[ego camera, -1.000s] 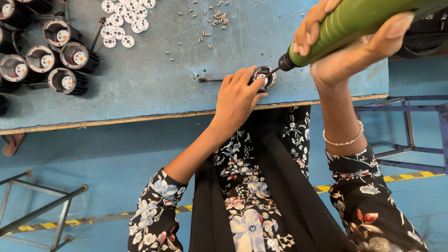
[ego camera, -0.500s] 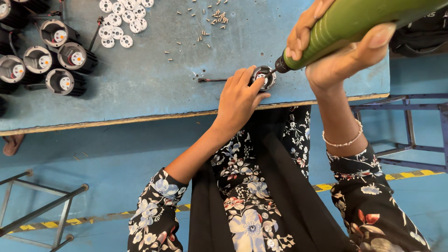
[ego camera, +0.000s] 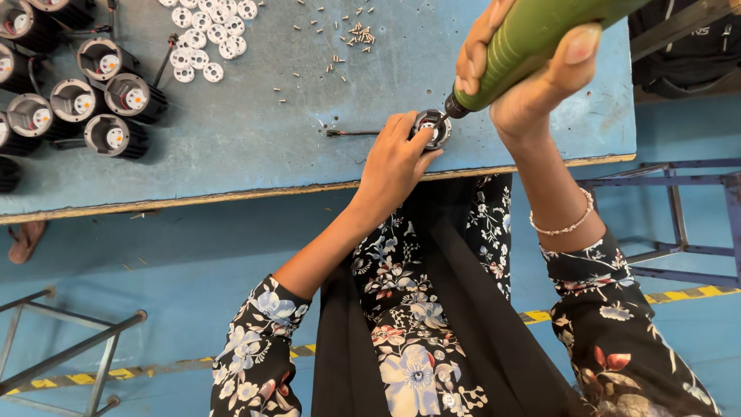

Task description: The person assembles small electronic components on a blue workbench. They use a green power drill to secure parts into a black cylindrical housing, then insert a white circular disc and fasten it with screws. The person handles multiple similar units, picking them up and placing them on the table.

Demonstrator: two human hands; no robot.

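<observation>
Left hand: the left hand reaches up from the near edge of the blue table and closes around a small round black housing, fingers curled on its left and near sides, thumb toward the table edge.
Right hand: the right hand is wrapped tight around a green electric screwdriver, thumb on the near side and fingers over the far side; a beaded bracelet sits on that wrist.
Screwdriver axis: its long body runs on a slant from the upper right of the view down to the lower left, and the dark bit end points down-left into the open top of the housing.
Housing place: it stands on the table just inside the near edge, right of the middle, open face up, with a pale part showing inside.
Cable: a thin black wire lies flat on the table, running leftward from the housing.
Finished-looking units: a cluster of similar black housings with pale centres sits at the far left of the table, well apart from the hands.
Small parts: white round discs lie grouped at the far edge, and loose screws are scattered to their right.
Below the table: blue floor, a metal frame at lower left, and a striped yellow-black floor line.
</observation>
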